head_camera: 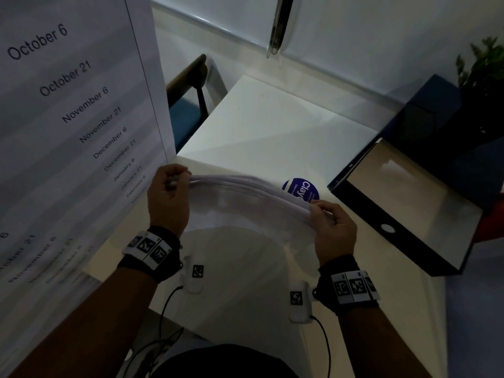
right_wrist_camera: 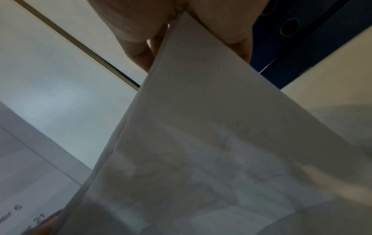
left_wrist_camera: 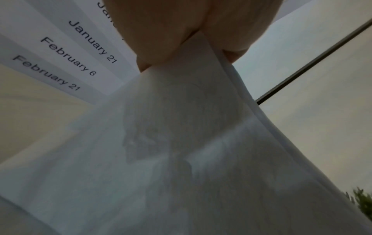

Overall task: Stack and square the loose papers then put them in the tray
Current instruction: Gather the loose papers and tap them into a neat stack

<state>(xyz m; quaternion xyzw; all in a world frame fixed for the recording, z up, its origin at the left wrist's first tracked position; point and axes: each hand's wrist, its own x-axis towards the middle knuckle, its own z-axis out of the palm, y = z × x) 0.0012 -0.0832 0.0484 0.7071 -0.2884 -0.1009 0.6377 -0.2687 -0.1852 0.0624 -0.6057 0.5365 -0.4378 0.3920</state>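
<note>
Squaring looks to be the step in hand: the left hand point(head_camera: 167, 197) and right hand point(head_camera: 334, 227) each pinch one end of the papers point(head_camera: 245, 186), fingers curled round the edges, the bundle bowed up over the middle of the tabletop point(head_camera: 272, 124). Next, I judge, comes tapping the edges level, then carrying them right to the tray point(head_camera: 403, 203) at the tabletop's right edge. A dated sheet point(head_camera: 76, 105) blocks the left side; the papers' lower edge is hidden.

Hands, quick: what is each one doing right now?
Left hand: closed, pinching the left end of the stack of papers.
Right hand: closed, pinching the stack's right end.
</note>
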